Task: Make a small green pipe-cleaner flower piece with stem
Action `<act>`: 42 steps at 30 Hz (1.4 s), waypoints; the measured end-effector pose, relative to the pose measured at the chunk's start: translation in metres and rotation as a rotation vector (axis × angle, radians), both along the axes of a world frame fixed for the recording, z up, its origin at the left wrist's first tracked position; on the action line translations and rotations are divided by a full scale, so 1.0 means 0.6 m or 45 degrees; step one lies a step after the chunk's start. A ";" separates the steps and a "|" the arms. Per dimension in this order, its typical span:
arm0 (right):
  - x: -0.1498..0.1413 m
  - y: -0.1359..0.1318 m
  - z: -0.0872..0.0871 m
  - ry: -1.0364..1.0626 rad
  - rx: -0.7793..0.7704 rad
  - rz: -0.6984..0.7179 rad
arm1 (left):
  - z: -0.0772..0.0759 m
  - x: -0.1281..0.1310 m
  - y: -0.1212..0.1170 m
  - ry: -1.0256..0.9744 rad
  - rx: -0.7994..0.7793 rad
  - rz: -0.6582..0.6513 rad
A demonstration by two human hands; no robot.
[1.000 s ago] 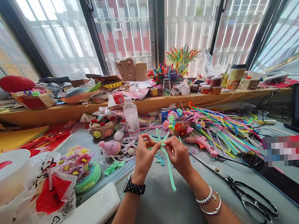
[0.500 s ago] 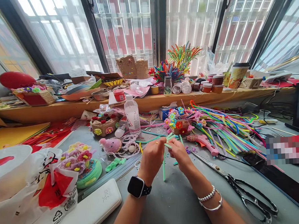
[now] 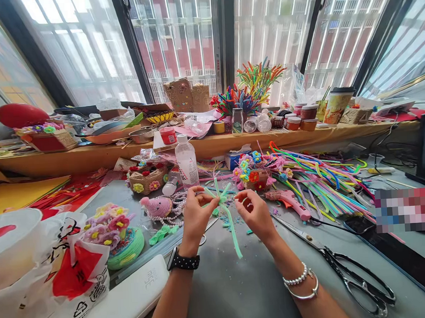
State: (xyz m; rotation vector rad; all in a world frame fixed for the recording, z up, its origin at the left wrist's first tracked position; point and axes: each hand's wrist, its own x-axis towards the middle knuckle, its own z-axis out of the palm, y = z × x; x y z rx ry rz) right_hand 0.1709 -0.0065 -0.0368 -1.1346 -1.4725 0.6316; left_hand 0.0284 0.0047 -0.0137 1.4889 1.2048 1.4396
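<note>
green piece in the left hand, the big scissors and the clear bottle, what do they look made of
Green piece: probably chenille stems, soft and matte, judging by the fuzzy, bent strips; any wire core is hidden.
Scissors: likely polished metal, by the silvery blades; the dark, shiny handles could be coated metal or plastic.
Bottle: likely smooth plastic, being see-through and glossy.

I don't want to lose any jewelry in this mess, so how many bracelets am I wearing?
2, both at the wrist of your right hand: a silver beaded bracelet, then a silver bangle nearer the elbow. Your left hand has just a watch at its wrist; none looks hidden.
</note>
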 end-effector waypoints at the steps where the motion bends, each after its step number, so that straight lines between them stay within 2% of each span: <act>1: -0.001 -0.001 -0.002 -0.158 0.156 -0.056 | -0.001 -0.002 0.002 -0.070 -0.068 -0.061; 3: -0.002 -0.003 -0.005 -0.377 0.348 -0.086 | -0.002 0.000 0.004 -0.165 -0.175 -0.174; 5: -0.001 -0.004 -0.008 -0.519 0.460 -0.091 | -0.004 0.005 0.002 -0.214 -0.245 -0.244; 10: 0.004 -0.003 -0.010 -0.704 0.621 -0.152 | -0.005 0.012 0.000 -0.263 -0.282 -0.257; 19: 0.006 -0.004 -0.006 -0.866 0.672 -0.184 | -0.004 0.011 0.000 -0.147 -0.193 -0.214; 25: 0.002 -0.006 -0.004 -0.873 0.670 -0.204 | 0.003 0.017 -0.008 0.023 -0.043 -0.091; 31: -0.005 -0.005 -0.010 -0.701 0.474 -0.165 | 0.003 0.028 -0.020 0.359 0.200 0.078; 39: -0.006 0.004 -0.008 -0.097 -0.024 0.084 | -0.008 0.031 -0.025 0.686 0.413 0.098; 42: -0.005 0.008 -0.006 0.235 -0.303 0.219 | -0.009 0.031 -0.026 0.836 0.532 0.092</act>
